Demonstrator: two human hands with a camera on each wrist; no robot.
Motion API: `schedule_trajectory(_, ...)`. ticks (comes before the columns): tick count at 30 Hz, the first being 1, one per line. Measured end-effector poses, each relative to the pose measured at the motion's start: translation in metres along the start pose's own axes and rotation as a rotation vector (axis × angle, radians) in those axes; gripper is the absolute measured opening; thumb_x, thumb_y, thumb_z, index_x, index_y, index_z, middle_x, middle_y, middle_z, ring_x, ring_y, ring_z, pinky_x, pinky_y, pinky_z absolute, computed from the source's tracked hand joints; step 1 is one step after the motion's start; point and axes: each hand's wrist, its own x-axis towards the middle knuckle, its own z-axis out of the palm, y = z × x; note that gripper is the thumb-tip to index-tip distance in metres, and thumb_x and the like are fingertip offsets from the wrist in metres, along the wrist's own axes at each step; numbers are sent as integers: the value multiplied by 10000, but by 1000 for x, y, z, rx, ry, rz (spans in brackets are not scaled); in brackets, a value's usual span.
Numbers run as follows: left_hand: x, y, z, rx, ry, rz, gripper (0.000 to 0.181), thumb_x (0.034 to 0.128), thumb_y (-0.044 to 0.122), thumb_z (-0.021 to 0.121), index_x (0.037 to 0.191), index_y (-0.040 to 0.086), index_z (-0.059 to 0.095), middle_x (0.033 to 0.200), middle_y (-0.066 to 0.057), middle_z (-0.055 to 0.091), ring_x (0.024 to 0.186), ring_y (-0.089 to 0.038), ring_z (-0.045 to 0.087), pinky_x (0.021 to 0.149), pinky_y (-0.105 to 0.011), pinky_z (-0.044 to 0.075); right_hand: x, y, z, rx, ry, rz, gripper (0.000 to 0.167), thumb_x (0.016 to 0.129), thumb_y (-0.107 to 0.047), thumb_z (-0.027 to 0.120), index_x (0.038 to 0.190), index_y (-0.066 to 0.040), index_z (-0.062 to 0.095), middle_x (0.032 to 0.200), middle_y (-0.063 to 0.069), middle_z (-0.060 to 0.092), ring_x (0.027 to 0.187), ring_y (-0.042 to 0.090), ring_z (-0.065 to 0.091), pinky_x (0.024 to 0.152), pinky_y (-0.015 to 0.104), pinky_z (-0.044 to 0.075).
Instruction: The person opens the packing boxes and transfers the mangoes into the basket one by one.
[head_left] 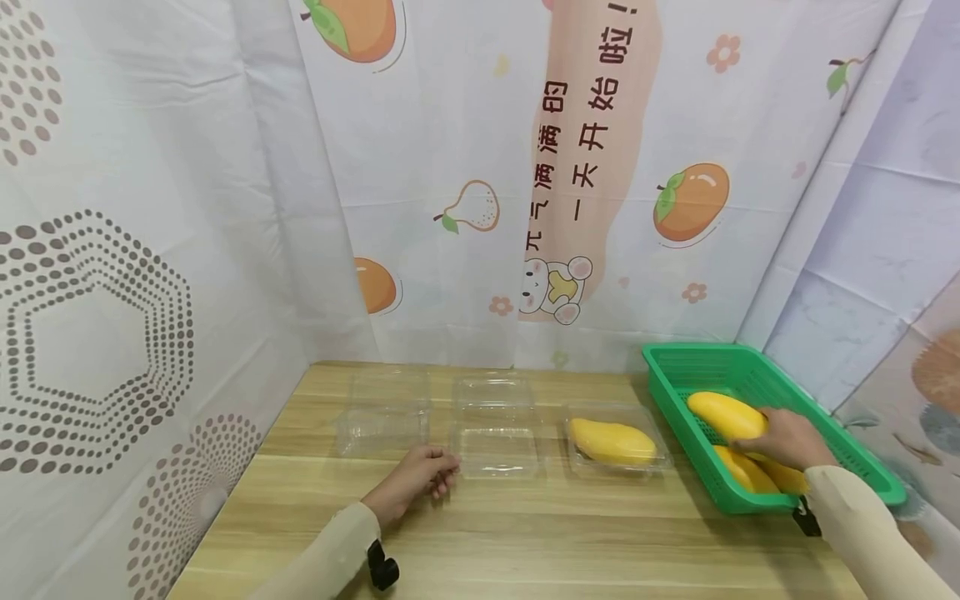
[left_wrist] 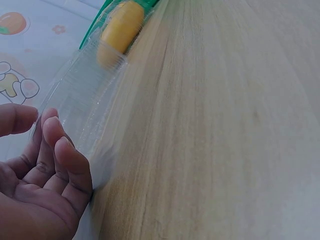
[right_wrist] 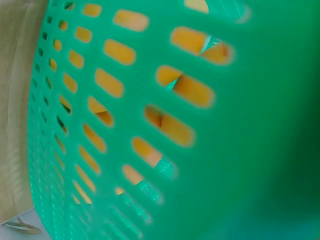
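Note:
My right hand [head_left: 791, 437] reaches into the green basket [head_left: 675, 433] and grips the right end of a yellow mango [head_left: 723, 414]. More mangoes [head_left: 742, 471] lie under that hand. The right wrist view is mostly filled by the basket's slotted wall [right_wrist: 75, 105], with yellow showing through the slots. My left hand [head_left: 416, 483] hovers by the near left corner of the middle clear plastic box [head_left: 495, 450], fingers loosely curled. In the left wrist view, the left hand's fingers [left_wrist: 70, 155] are beside the box wall; whether they touch it I cannot tell.
Another open clear box [head_left: 382, 429] stands on the left of the wooden table [head_left: 525, 542]. A third clear box [head_left: 581, 462], near the basket, holds one mango [head_left: 613, 442]. Printed cloth [head_left: 465, 125] hangs behind the table and along both sides.

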Motion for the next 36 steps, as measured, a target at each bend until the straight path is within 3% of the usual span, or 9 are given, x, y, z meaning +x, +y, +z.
schedule_trajectory(7, -1, 2, 0, 0, -12, 8, 279, 1037, 199, 620, 1003, -76, 649, 781, -67, 627, 633, -115, 531, 561, -235, 467, 0, 6, 1, -7, 9, 7, 789, 799, -433, 855, 1165, 202, 564, 779, 63, 572, 679, 223, 484, 585, 372, 405)
schedule_trajectory(12, -1, 2, -1, 5, -12, 3, 289, 1038, 204, 620, 1010, -82, 653, 782, -70, 630, 634, -114, 535, 562, -236, 470, 1, 8, 4, -20, 14, 4, 915, 785, -440, 866, 1252, 255, 499, 853, 152, 635, 709, 250, 527, 599, 405, 446)
schedule_trajectory(20, -1, 1, 0, 6, -7, -4, 295, 1035, 212, 626, 1014, -81, 658, 783, -68, 633, 632, -116, 541, 564, -239, 471, 1, 8, 9, -32, 21, -10, 886, 795, -412, 868, 1261, 248, 505, 1074, 400, 619, 868, 466, 617, 705, 586, 510)
schedule_trajectory(27, -1, 1, 0, 6, -3, -14, 282, 1033, 207, 627, 1003, -71, 662, 780, -64, 631, 630, -113, 542, 565, -238, 473, -1, 7, 10, -30, 12, -11, 847, 810, -369, 849, 1271, 250, 499, 1051, 384, 626, 850, 432, 616, 692, 563, 510)
schedule_trajectory(33, -1, 2, 1, 5, 2, -14, 283, 1036, 197, 618, 999, -81, 656, 767, -59, 628, 618, -108, 538, 560, -235, 470, 0, 4, 9, -31, 7, -21, 842, 826, -352, 851, 1282, 259, 491, 1121, 436, 595, 964, 584, 583, 757, 657, 501)
schedule_trajectory(36, -1, 2, 1, 7, 3, -14, 288, 1037, 200, 616, 999, -84, 653, 766, -60, 629, 617, -108, 538, 559, -236, 470, 0, 2, 7, -30, 5, -28, 824, 839, -331, 848, 1284, 263, 491, 1154, 450, 585, 960, 588, 591, 793, 699, 487)
